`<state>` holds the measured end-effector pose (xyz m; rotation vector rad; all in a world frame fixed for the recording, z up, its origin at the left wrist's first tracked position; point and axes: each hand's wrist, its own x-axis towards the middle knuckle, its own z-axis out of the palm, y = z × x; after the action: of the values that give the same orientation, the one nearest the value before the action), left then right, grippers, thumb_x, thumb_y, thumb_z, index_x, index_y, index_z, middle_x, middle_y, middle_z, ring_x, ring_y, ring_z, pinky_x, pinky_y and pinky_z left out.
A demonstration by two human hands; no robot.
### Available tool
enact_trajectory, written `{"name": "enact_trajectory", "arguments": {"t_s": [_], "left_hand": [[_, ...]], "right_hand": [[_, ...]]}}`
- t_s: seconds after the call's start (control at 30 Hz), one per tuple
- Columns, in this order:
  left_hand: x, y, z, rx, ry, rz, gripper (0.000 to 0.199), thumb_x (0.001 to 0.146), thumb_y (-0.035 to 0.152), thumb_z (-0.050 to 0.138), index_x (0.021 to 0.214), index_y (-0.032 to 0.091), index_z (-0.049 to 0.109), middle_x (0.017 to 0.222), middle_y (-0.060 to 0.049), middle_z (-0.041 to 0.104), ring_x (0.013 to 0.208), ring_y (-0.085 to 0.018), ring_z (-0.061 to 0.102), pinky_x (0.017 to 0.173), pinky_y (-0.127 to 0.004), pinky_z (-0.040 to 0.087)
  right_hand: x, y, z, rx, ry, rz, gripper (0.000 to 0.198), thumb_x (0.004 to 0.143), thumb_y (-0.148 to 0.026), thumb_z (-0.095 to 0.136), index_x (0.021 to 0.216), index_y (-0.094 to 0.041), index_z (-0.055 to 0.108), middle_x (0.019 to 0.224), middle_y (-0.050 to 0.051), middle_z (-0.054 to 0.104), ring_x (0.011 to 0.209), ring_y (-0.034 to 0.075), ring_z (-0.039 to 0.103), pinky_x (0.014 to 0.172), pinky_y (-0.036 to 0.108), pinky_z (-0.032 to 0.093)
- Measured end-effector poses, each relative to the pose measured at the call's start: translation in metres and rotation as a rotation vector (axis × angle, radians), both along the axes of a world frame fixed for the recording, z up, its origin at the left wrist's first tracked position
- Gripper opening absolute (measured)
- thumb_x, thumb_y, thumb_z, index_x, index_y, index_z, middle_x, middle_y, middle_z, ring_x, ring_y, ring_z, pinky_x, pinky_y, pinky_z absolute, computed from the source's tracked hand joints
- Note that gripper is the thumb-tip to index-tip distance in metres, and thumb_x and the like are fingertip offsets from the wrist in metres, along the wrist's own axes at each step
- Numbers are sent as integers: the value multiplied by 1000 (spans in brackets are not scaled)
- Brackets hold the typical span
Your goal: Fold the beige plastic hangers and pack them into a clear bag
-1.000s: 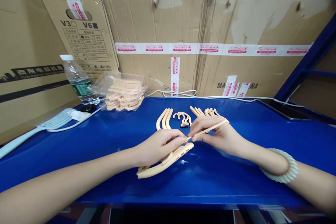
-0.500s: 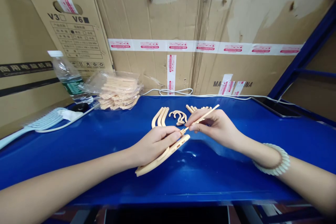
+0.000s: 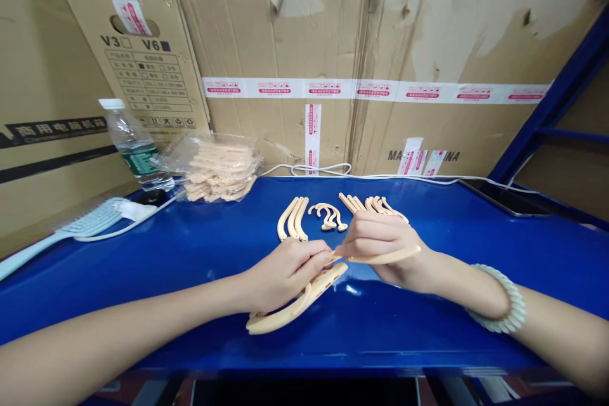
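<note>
My left hand (image 3: 290,274) is closed around a curved, beige slotted piece (image 3: 297,309), which looks like part of a plastic hanger. Small rectangular slots show near its right end. Between finger and thumb, my right hand (image 3: 380,241) pinches a thin, slightly curved beige strip (image 3: 387,257). The strip's left end meets the fingertips of my left hand; its other end points right, across my right wrist. How the two pieces meet is hidden by my fingers. Beyond my hands lie several curved beige arms (image 3: 294,219) and small hook-shaped pieces (image 3: 327,216) on the blue table (image 3: 190,254).
More beige strips (image 3: 361,202) lie behind my right hand. At the back left are a clear bag of beige parts (image 3: 221,168), a water bottle (image 3: 137,149) and a light blue hairbrush (image 3: 90,222). A phone (image 3: 504,196) and white cable (image 3: 404,177) lie along the cardboard.
My right hand has turned over, swinging the strip from pointing up and right to lying nearly level. My left hand still holds the slotted piece. The view has shifted slightly.
</note>
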<state>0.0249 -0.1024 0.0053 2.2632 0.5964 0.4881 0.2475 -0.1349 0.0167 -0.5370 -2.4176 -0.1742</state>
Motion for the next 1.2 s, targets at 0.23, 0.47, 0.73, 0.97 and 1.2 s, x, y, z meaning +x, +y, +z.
{"name": "enact_trajectory", "arguments": {"t_s": [0.23,0.47,0.73,0.97,1.2], "left_hand": [[-1,0,1,-95,-23,-25,36,99,35,37,67,19,44,59,5,39,57,-12,37,60,-25,30],[-2,13,-9,-477,-119,-21,44,95,57,40,83,17,54,56,6,45,42,-9,37,43,-21,33],[3,24,-13,-824,-346,-7,44,78,56,65,91,15,56,58,-1,60,43,-10,50,43,-20,42],[1,16,-4,-938,-441,91,24,83,32,66,96,13,60,80,-10,74,67,-15,66,67,-25,50],[4,15,-2,-975,-514,123,15,85,25,66,94,14,64,89,-9,72,70,-15,64,67,-26,50]], "right_hand": [[-3,-2,5,168,-47,70,30,100,-10,42,84,-17,66,77,7,67,72,18,59,61,33,49],[20,4,37,-50,265,-177,19,96,-15,51,93,-21,69,92,8,72,81,19,66,70,34,55],[98,45,37,-923,193,-656,68,77,-24,64,141,-10,43,70,4,69,54,18,63,46,30,56],[98,50,24,-919,65,-796,49,75,-20,62,124,-12,58,60,2,68,46,19,63,42,29,53],[57,33,18,-403,70,-795,18,84,-26,62,100,-19,58,82,6,65,71,21,61,60,31,46]]}}
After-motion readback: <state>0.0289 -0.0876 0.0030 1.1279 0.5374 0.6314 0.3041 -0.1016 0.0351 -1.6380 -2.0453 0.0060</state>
